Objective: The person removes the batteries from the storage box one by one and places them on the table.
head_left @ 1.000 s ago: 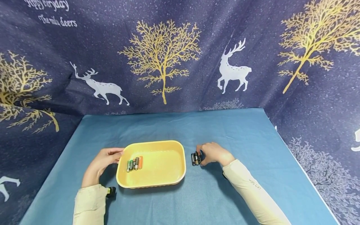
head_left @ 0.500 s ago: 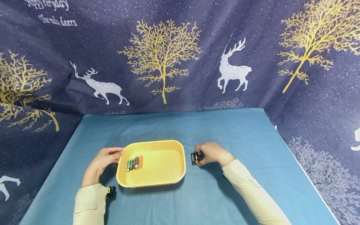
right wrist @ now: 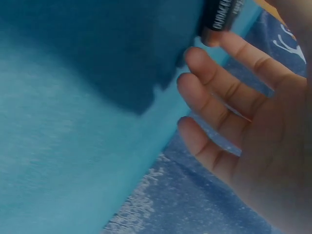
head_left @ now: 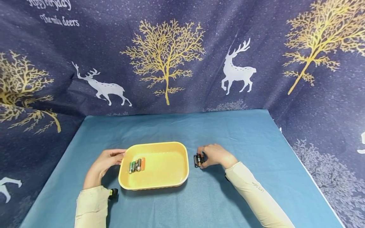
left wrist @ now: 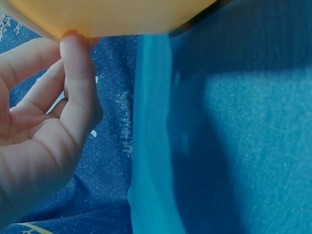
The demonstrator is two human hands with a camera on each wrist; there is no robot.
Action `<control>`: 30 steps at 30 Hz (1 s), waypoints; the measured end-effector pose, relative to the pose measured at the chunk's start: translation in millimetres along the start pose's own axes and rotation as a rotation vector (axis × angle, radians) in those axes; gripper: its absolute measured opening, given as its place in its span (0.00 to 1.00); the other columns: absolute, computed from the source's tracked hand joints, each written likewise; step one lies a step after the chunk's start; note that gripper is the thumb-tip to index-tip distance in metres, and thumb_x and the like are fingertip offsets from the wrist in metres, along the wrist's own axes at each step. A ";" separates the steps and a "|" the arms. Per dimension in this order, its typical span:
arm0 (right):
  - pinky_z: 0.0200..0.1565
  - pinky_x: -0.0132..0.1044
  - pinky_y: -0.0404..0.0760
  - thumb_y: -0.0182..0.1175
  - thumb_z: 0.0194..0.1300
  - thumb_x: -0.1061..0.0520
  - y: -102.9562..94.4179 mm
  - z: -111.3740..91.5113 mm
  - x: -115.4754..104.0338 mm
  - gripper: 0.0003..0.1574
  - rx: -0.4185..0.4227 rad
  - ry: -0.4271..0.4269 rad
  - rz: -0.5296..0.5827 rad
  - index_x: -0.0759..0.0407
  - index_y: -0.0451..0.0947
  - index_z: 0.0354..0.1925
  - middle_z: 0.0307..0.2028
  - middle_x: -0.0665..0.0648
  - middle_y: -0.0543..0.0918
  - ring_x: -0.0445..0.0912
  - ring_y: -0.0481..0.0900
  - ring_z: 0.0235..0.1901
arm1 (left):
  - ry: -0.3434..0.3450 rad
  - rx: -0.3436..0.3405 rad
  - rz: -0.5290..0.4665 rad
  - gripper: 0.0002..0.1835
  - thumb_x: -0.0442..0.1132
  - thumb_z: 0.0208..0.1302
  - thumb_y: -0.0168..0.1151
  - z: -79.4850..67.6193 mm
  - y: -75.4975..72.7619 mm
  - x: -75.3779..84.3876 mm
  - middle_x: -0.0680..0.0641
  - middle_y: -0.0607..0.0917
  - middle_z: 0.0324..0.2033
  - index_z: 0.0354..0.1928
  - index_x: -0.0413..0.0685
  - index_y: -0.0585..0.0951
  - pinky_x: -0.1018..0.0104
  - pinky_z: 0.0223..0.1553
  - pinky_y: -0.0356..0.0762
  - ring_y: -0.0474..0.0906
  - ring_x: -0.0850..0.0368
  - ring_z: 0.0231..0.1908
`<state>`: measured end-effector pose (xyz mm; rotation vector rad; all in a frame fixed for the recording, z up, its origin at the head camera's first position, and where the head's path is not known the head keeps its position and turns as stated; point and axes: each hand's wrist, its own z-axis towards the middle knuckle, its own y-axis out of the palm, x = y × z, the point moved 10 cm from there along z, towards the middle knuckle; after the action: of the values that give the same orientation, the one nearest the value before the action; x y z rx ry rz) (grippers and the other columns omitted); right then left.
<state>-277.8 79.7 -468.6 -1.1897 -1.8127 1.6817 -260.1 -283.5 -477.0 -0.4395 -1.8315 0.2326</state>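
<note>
A yellow plastic basin (head_left: 159,188) stands on the table, with several batteries (head_left: 138,165) side by side in its left part, green, black and orange. My left hand (head_left: 104,164) pinches its left rim; the left wrist view has the thumb (left wrist: 78,63) against the basin's wall (left wrist: 126,19). Right of the basin, a few dark batteries (head_left: 196,161) lie in a row. My right hand (head_left: 215,155) pinches at this row between thumb and index finger. In the right wrist view the index fingertip touches the end of a black battery (right wrist: 218,22); the other fingers are loosely bent.
Blue cloth (head_left: 182,126) covers the table. A dark blue curtain (head_left: 188,88) printed with deer and trees hangs behind and along both sides. A black wrist camera (head_left: 114,193) sits beside the left sleeve.
My right hand's fingers have shifted very slightly left over the dark batteries. The left hand, the basin and the batteries inside it stay as they were.
</note>
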 end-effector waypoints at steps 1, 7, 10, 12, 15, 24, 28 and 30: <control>0.48 0.51 0.75 0.76 0.45 0.42 -2.4 0.2 -0.7 0.33 0.001 0.000 0.003 0.51 0.78 0.49 0.35 0.48 0.82 0.47 0.78 0.37 | 0.000 0.000 -0.004 0.24 0.38 0.69 0.58 0.5 0.2 -0.2 0.36 0.82 0.49 0.60 0.26 0.72 0.60 0.41 0.82 0.82 0.59 0.36; 0.54 0.56 0.72 0.74 0.50 0.45 -30.1 3.2 -15.2 0.34 0.021 -0.011 -0.009 0.55 0.77 0.53 0.45 0.56 0.83 0.54 0.79 0.46 | 0.004 0.000 -0.011 0.23 0.37 0.69 0.57 2.9 0.4 -0.6 0.36 0.82 0.49 0.60 0.26 0.72 0.60 0.41 0.82 0.82 0.58 0.36; 0.57 0.57 0.70 0.70 0.55 0.47 -45.8 8.2 -27.3 0.29 0.040 -0.024 -0.042 0.54 0.78 0.54 0.48 0.57 0.82 0.55 0.78 0.49 | 0.001 0.000 -0.006 0.23 0.37 0.69 0.57 2.5 0.1 -0.9 0.36 0.81 0.50 0.60 0.26 0.72 0.61 0.40 0.82 0.82 0.59 0.36; 0.58 0.56 0.69 0.68 0.58 0.47 -55.6 11.9 -36.8 0.26 0.051 -0.036 -0.072 0.52 0.77 0.54 0.51 0.57 0.81 0.56 0.76 0.52 | -0.001 -0.001 -0.006 0.23 0.37 0.69 0.57 2.0 -0.2 -1.2 0.36 0.82 0.50 0.60 0.26 0.72 0.61 0.40 0.82 0.82 0.59 0.36; 0.58 0.54 0.70 0.65 0.62 0.47 -67.9 18.5 -51.5 0.24 0.056 -0.061 -0.087 0.50 0.77 0.55 0.53 0.55 0.81 0.55 0.76 0.53 | -0.003 0.002 -0.010 0.24 0.37 0.69 0.57 1.4 -0.8 -1.4 0.36 0.82 0.49 0.60 0.26 0.72 0.62 0.39 0.82 0.82 0.58 0.36; 0.58 0.52 0.69 0.63 0.64 0.46 -90.3 35.9 -95.7 0.21 0.059 -0.173 -0.087 0.51 0.77 0.54 0.53 0.54 0.80 0.53 0.74 0.55 | 0.002 0.004 -0.004 0.24 0.37 0.70 0.57 0.9 -1.4 -1.1 0.35 0.82 0.49 0.60 0.26 0.71 0.61 0.39 0.82 0.82 0.58 0.36; 0.56 0.50 0.71 0.63 0.64 0.46 -96.0 43.7 -113.5 0.20 0.080 -0.222 -0.115 0.51 0.77 0.52 0.51 0.52 0.81 0.51 0.76 0.52 | 0.005 0.006 -0.002 0.23 0.36 0.69 0.57 0.0 -1.1 0.1 0.34 0.81 0.50 0.60 0.26 0.71 0.61 0.40 0.82 0.82 0.57 0.36; 0.55 0.49 0.72 0.63 0.64 0.46 -96.7 48.4 -120.8 0.20 0.089 -0.239 -0.140 0.51 0.77 0.52 0.50 0.51 0.81 0.50 0.76 0.51 | 0.004 0.004 -0.003 0.23 0.36 0.69 0.57 -0.6 -0.8 0.6 0.34 0.81 0.50 0.60 0.25 0.71 0.61 0.40 0.82 0.82 0.57 0.36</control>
<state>-277.5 -36.9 -356.0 -0.8345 -1.8869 1.8660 -259.7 -284.0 -476.0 -0.4339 -1.8276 0.2336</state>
